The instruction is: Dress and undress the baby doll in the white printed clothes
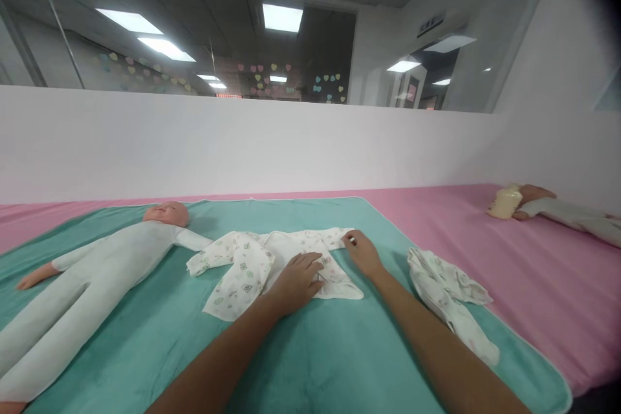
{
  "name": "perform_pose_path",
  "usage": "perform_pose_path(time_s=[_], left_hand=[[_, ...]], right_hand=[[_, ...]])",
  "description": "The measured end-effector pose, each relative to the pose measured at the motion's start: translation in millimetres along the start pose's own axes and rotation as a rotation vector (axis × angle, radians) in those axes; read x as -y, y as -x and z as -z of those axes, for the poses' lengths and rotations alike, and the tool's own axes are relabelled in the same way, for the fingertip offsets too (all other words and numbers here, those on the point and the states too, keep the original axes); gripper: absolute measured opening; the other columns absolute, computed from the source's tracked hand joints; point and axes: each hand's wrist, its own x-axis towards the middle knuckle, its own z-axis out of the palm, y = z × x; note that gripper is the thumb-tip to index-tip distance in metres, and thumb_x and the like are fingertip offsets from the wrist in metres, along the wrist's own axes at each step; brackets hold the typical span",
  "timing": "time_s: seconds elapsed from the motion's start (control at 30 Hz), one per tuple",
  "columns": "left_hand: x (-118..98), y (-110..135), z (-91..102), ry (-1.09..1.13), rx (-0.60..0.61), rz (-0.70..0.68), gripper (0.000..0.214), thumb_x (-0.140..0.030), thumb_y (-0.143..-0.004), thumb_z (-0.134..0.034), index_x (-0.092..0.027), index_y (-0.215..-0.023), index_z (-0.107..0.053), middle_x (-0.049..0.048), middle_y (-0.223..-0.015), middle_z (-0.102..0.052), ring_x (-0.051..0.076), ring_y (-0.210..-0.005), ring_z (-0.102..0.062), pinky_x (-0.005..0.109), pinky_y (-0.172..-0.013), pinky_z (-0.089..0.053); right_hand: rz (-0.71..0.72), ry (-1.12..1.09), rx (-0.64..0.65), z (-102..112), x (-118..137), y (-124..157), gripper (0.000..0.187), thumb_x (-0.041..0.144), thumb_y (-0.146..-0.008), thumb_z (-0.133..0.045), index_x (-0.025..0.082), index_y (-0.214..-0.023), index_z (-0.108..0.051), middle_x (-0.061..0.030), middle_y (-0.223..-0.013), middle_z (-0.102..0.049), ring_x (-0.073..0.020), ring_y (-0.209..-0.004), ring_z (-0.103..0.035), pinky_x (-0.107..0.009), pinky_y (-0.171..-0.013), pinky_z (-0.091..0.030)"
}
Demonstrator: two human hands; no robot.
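A white baby shirt (pixel 242 272) with a small print lies spread on the teal blanket (pixel 330 349), its front opened out and both sleeves stretched sideways. My left hand (pixel 298 281) rests flat on the middle of the shirt, fingers extended. At the end of the right sleeve, my right hand (pixel 361 251) is closed with the fingers pinched on the cuff. To the left lies a baby doll (pixel 111 259) in a white bodysuit, face up, one arm reaching close to the shirt's left sleeve.
Crumpled baby pants (pixel 451 297) of similar print lie right of my right forearm. Farther right, on the pink sheet (pixel 436 213), are a pale yellow bottle (pixel 504 202) and a second doll (pixel 567 210). A white wall (pixel 242 142) with windows above borders the back.
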Motion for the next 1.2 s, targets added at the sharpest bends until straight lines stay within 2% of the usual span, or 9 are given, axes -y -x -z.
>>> perform_pose_path(time_s=[0.07, 0.13, 0.23, 0.37, 0.5, 0.73, 0.93, 1.07, 1.2], left_hand=[[-6.7, 3.6, 3.4, -0.024, 0.015, -0.063, 0.025, -0.039, -0.083, -0.048, -0.022, -0.099, -0.058, 0.0044, -0.121, -0.052, 0.020, -0.116, -0.042, 0.039, -0.107, -0.023], [-13.0, 10.1, 7.3, -0.010, 0.054, -0.089, 0.026, -0.042, -0.080, -0.053, -0.022, -0.095, -0.058, 0.0034, -0.111, -0.055, 0.020, -0.109, -0.046, 0.038, -0.102, -0.028], [-19.3, 20.4, 12.4, -0.009, 0.075, -0.028, 0.029, -0.041, -0.082, -0.050, -0.022, -0.103, -0.055, 0.0032, -0.108, -0.055, 0.019, -0.101, -0.048, 0.034, -0.089, -0.038], [-21.2, 23.9, 13.7, -0.171, 0.051, 0.033, 0.020, -0.029, -0.088, -0.041, -0.021, -0.099, -0.055, 0.0042, -0.099, -0.054, 0.019, -0.093, -0.048, 0.033, -0.078, -0.039], [-21.0, 19.3, 8.6, -0.344, 0.062, 0.007, 0.021, -0.016, -0.087, -0.035, -0.018, -0.086, -0.056, 0.0053, -0.088, -0.054, 0.019, -0.084, -0.048, 0.033, -0.070, -0.037], [-22.8, 19.4, 6.4, -0.326, 0.025, 0.042, 0.023, -0.019, -0.090, -0.032, -0.019, -0.089, -0.055, 0.0038, -0.086, -0.055, 0.017, -0.080, -0.048, 0.030, -0.066, -0.036], [-25.2, 13.1, 6.6, -0.277, 0.047, 0.041, 0.026, -0.020, -0.091, -0.030, -0.019, -0.098, -0.056, 0.0038, -0.089, -0.057, 0.017, -0.083, -0.051, 0.030, -0.070, -0.039], [-39.7, -1.5, 4.2, -0.209, 0.078, 0.024, 0.029, -0.021, -0.091, -0.027, -0.021, -0.103, -0.054, 0.0029, -0.092, -0.058, 0.016, -0.085, -0.053, 0.028, -0.069, -0.040], [-57.8, -18.5, 0.2, 0.046, 0.028, 0.094, 0.030, -0.029, -0.092, -0.026, -0.023, -0.105, -0.053, 0.0010, -0.097, -0.059, 0.015, -0.087, -0.054, 0.026, -0.072, -0.043]], right_hand=[[0.090, 0.033, 0.210, -7.6, 17.5, 12.2, 0.034, 0.049, -0.082, -0.042, 0.019, -0.075, -0.057, -0.0003, -0.077, -0.061, -0.0130, -0.069, -0.052, -0.024, -0.063, -0.036], [0.081, 0.024, 0.306, -14.6, 26.9, 19.4, 0.037, 0.053, -0.077, -0.050, 0.018, -0.067, -0.056, 0.0002, -0.067, -0.059, -0.0123, -0.064, -0.050, -0.022, -0.059, -0.035], [-0.183, -0.240, 0.292, -19.1, 20.1, 15.7, 0.036, 0.051, -0.068, -0.061, 0.016, -0.066, -0.055, -0.0017, -0.066, -0.059, -0.0126, -0.062, -0.053, -0.022, -0.056, -0.038], [-0.483, -0.535, 0.227, -9.7, -9.8, -1.7, 0.042, 0.048, -0.073, -0.058, 0.014, -0.098, -0.051, -0.0090, -0.087, -0.062, -0.0152, -0.061, -0.060, -0.027, -0.054, -0.048], [-0.503, -0.652, 0.174, 2.1, -23.8, -9.1, 0.052, 0.037, -0.075, -0.058, 0.020, -0.121, -0.039, -0.0110, -0.112, -0.055, -0.0153, -0.080, -0.062, -0.027, -0.063, -0.054], [-0.449, -0.842, 0.343, 1.0, -14.3, -6.7, 0.034, 0.033, -0.068, -0.068, 0.016, -0.098, -0.062, -0.0102, -0.103, -0.061, -0.0197, -0.093, -0.060, -0.025, -0.066, -0.056], [-0.448, -0.972, 0.237, -2.2, -23.6, -12.1, 0.041, 0.032, -0.068, -0.069, 0.018, -0.105, -0.057, -0.0081, -0.106, -0.059, -0.0179, -0.095, -0.059, -0.027, -0.071, -0.056], [-0.466, -1.013, 0.117, -1.3, -35.2, -17.8, 0.048, 0.032, -0.068, -0.068, 0.019, -0.111, -0.052, -0.0071, -0.102, -0.060, -0.0166, -0.090, -0.060, -0.027, -0.068, -0.056], [-0.456, -1.020, 0.024, 4.9, -43.6, -21.9, 0.052, 0.033, -0.071, -0.063, 0.019, -0.118, -0.045, -0.0065, -0.103, -0.059, -0.0151, -0.094, -0.059, -0.024, -0.072, -0.055]])
